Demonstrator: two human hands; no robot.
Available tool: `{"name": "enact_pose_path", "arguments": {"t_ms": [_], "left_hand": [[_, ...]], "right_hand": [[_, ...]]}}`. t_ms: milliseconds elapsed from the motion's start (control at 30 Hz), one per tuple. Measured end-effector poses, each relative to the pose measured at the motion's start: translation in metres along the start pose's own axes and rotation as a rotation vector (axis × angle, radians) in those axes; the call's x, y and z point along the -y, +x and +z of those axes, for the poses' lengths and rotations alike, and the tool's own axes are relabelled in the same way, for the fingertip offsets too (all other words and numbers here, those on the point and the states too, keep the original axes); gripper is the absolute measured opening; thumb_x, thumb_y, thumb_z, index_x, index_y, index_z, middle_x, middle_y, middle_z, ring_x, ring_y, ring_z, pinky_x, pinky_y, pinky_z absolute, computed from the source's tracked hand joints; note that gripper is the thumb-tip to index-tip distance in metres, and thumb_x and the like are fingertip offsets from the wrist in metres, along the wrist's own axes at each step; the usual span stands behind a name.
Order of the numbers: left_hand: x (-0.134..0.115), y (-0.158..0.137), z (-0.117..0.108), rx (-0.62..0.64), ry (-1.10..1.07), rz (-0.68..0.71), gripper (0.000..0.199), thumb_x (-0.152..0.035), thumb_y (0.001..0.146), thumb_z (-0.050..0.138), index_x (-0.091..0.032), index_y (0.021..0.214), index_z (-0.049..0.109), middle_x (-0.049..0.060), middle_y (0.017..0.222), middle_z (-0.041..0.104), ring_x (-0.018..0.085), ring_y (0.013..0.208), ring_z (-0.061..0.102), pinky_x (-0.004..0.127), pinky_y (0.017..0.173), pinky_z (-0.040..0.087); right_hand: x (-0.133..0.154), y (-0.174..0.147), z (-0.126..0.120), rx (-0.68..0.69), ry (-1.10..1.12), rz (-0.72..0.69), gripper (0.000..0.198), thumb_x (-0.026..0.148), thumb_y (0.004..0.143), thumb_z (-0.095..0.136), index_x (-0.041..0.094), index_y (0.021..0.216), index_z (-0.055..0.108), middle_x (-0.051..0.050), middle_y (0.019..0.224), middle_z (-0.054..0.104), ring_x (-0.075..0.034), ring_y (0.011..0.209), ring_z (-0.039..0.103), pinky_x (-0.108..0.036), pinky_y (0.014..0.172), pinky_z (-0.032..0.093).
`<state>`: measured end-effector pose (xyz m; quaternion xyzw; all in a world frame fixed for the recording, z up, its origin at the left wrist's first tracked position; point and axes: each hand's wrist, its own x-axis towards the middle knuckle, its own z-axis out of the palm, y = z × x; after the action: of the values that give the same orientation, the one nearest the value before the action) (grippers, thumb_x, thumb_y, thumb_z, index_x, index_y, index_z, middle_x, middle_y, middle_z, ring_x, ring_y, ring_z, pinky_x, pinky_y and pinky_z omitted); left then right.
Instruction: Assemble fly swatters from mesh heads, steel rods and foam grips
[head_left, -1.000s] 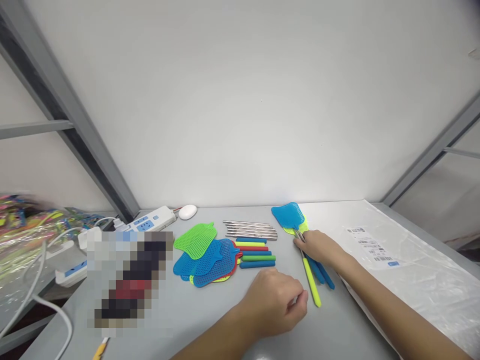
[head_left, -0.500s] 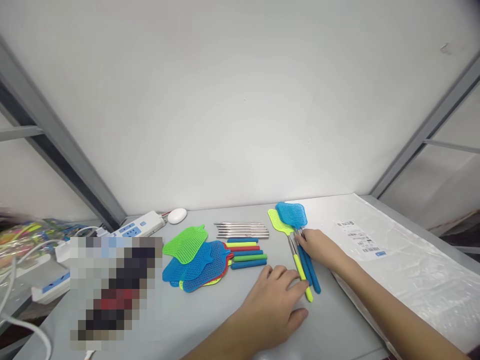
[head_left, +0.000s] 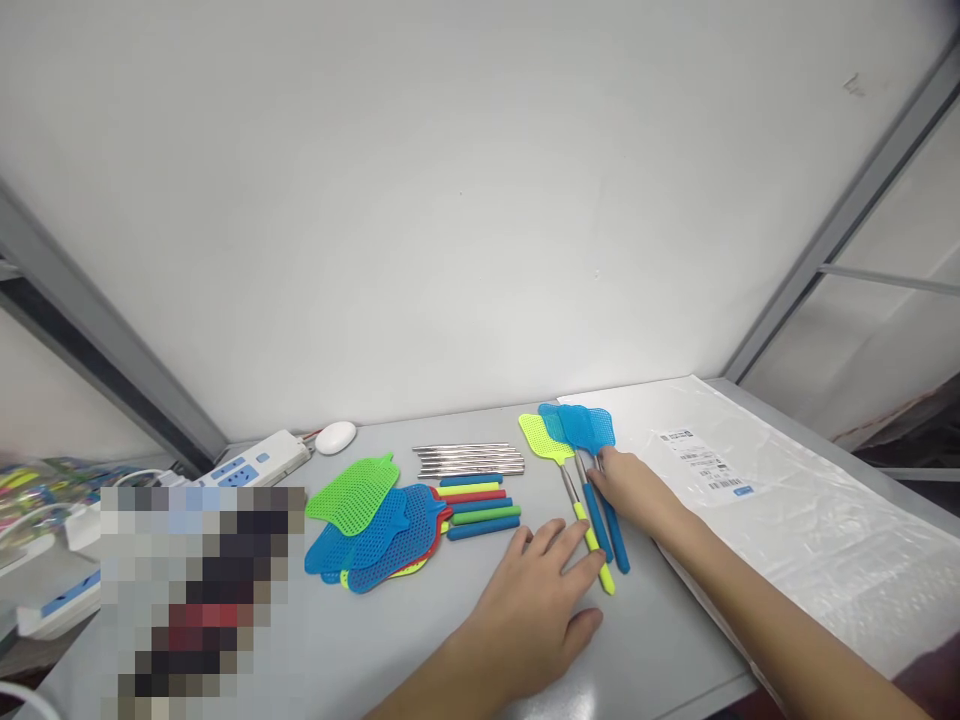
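My right hand (head_left: 634,487) is closed, its fingertips pinching the metal shaft of a blue fly swatter (head_left: 602,428) just below the head. Left of it lies another blue fly swatter (head_left: 598,522), the two mesh heads overlapping. A yellow-green fly swatter (head_left: 541,437) rests beside them, its handle slanting toward my left hand (head_left: 532,605). That hand is open, palm down over the table, fingers spread near the yellow handle. To the left are several metal rods (head_left: 469,460), several coloured handle grips (head_left: 480,508), and loose swatter heads in green (head_left: 356,493), blue (head_left: 397,540), red and yellow.
A white plastic package (head_left: 720,530) with a printed label covers the table's right side. A white mouse (head_left: 335,437) and a power strip (head_left: 251,465) sit at the back left. A blurred-out patch (head_left: 202,600) covers the left front. A wall (head_left: 465,250) closes the back.
The two blue fly swatters have fanned apart at their heads and handles. My right hand stays on one shaft; my left hand keeps its pose. The whole view has shifted slightly.
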<state>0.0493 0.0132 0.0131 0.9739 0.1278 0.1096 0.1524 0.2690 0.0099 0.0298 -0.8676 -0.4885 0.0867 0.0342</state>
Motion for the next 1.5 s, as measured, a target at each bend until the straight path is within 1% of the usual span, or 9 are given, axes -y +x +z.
{"name": "enact_pose_path", "arguments": {"t_ms": [167, 433, 633, 800, 900, 1200, 1333, 1400, 1500], "left_hand": [[0.001, 0.002, 0.002, 0.02, 0.006, 0.006, 0.045, -0.044, 0.095, 0.039, -0.03, 0.138, 0.04, 0.002, 0.155, 0.03, 0.031, 0.137, 0.031, 0.059, 0.104, 0.033], [0.002, 0.008, 0.002, 0.01, 0.025, 0.018, 0.047, -0.041, 0.096, 0.037, -0.031, 0.142, 0.036, 0.002, 0.153, 0.034, 0.031, 0.134, 0.035, 0.06, 0.102, 0.034], [0.002, 0.008, 0.004, 0.0, 0.051, 0.009, 0.052, -0.043, 0.096, 0.037, -0.029, 0.146, 0.032, 0.004, 0.154, 0.033, 0.03, 0.133, 0.036, 0.055, 0.103, 0.035], [0.001, 0.011, 0.006, -0.039, 0.091, -0.026, 0.046, -0.039, 0.097, 0.035, -0.029, 0.142, 0.039, 0.003, 0.151, 0.038, 0.029, 0.13, 0.039, 0.051, 0.1, 0.037], [0.002, 0.018, 0.006, -0.068, 0.112, -0.052, 0.042, -0.039, 0.096, 0.04, -0.029, 0.137, 0.045, 0.003, 0.146, 0.043, 0.027, 0.124, 0.043, 0.05, 0.098, 0.038], [0.006, 0.03, 0.009, -0.092, 0.133, -0.092, 0.037, -0.037, 0.094, 0.047, -0.027, 0.13, 0.05, 0.006, 0.141, 0.047, 0.028, 0.118, 0.046, 0.046, 0.092, 0.04], [0.003, 0.029, 0.007, -0.11, 0.158, -0.081, 0.04, -0.04, 0.092, 0.051, -0.025, 0.129, 0.05, 0.008, 0.139, 0.048, 0.028, 0.116, 0.046, 0.043, 0.088, 0.042], [0.003, 0.024, 0.004, -0.11, 0.191, -0.055, 0.041, -0.041, 0.091, 0.052, -0.022, 0.127, 0.05, 0.009, 0.134, 0.05, 0.027, 0.114, 0.047, 0.041, 0.086, 0.043], [0.009, 0.008, -0.004, -0.085, 0.241, 0.031, 0.039, -0.04, 0.09, 0.053, -0.019, 0.123, 0.053, 0.01, 0.122, 0.056, 0.026, 0.11, 0.049, 0.039, 0.084, 0.043]], "right_hand": [[0.003, -0.001, 0.0, -0.025, -0.019, 0.034, 0.032, 0.015, 0.094, 0.036, 0.005, 0.124, 0.041, -0.017, 0.089, 0.068, -0.027, 0.081, 0.068, -0.029, 0.062, 0.037], [-0.001, -0.003, -0.002, -0.016, -0.055, -0.002, 0.025, 0.011, 0.093, 0.035, 0.01, 0.115, 0.045, -0.016, 0.088, 0.068, -0.027, 0.08, 0.068, -0.029, 0.061, 0.037], [-0.003, -0.006, 0.0, -0.039, -0.069, -0.012, 0.019, 0.017, 0.095, 0.034, 0.01, 0.105, 0.049, -0.015, 0.084, 0.067, -0.028, 0.078, 0.068, -0.029, 0.06, 0.036], [-0.004, -0.015, 0.005, -0.057, -0.055, -0.054, 0.019, 0.026, 0.096, 0.036, 0.014, 0.107, 0.047, -0.012, 0.083, 0.068, -0.027, 0.076, 0.068, -0.028, 0.058, 0.035], [-0.003, -0.02, 0.006, -0.048, -0.046, -0.076, 0.021, 0.029, 0.096, 0.038, 0.015, 0.109, 0.046, -0.012, 0.084, 0.069, -0.027, 0.076, 0.068, -0.028, 0.057, 0.034], [-0.006, -0.027, 0.006, -0.022, -0.03, -0.077, 0.032, 0.026, 0.096, 0.037, 0.013, 0.126, 0.041, -0.012, 0.084, 0.07, -0.027, 0.076, 0.069, -0.029, 0.058, 0.034], [0.008, -0.044, -0.003, -0.019, -0.039, -0.108, 0.042, 0.028, 0.096, 0.038, 0.013, 0.135, 0.036, -0.012, 0.086, 0.07, -0.029, 0.078, 0.069, -0.03, 0.056, 0.034], [0.022, -0.056, -0.012, -0.003, -0.024, -0.139, 0.045, 0.032, 0.095, 0.039, 0.017, 0.138, 0.033, -0.01, 0.086, 0.069, -0.028, 0.075, 0.068, -0.029, 0.054, 0.033], [0.046, -0.072, -0.021, 0.075, 0.03, -0.161, 0.045, 0.035, 0.095, 0.038, 0.023, 0.139, 0.034, -0.008, 0.081, 0.068, -0.026, 0.07, 0.067, -0.028, 0.052, 0.032]]}}
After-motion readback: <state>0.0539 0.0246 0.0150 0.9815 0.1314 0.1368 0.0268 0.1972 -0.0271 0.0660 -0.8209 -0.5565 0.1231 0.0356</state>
